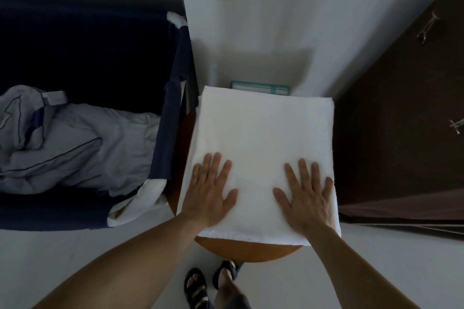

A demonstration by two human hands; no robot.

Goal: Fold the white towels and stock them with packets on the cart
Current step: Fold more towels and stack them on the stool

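Head cam: we press the white towel (263, 128) onto the round tabletop (251, 251).
Palms down, left hand (211, 193) & right hand (307, 195) lie flat, fingers straight, gripping nothing, prob. to set the fold.

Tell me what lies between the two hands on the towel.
Only bare white towel: the left hand and right hand rest flat on it, apart, with nothing else between them in the head view.

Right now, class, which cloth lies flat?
The towel on the round table, pressed by the left hand and right hand; the bedding in the blue bin lies crumpled.
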